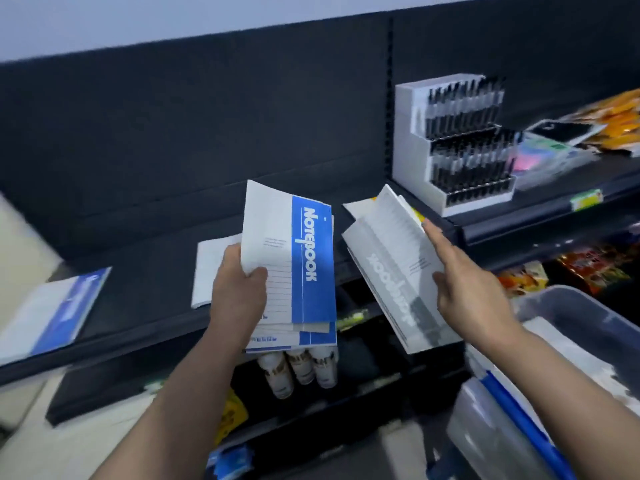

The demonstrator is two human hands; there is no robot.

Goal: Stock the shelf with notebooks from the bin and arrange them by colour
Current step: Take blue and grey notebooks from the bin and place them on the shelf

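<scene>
Gripped about three stacked blue notebooks [311,265] in left hand [239,289], over shelf [145,244] front. Pinched one grey notebook [391,271] in right hand [474,299], forefinger straight. Saw two on shelf: single blue notebook [59,313] far left, white notebook [207,268] partly hidden behind left hand. Had one clear bin [588,306] at right, one pen display [450,143] beyond.

**Shop aisle, stationery section**

Tiered black metal shelf [138,265] against a dark back panel, green-and-white price tag [587,199] clipped to its front edge. Stocked as for sale: white stepped cardboard display stand [410,133] packed with rows of black pens, clear plastic packs of pink and green stationery [543,157], several identical blue-and-white paper notebooks [313,258], and a grey-and-white paper notebook [391,258] of the same design. Lower down, a row of white bottles with brown labels [301,368] and orange-red printed packets [588,268].
</scene>
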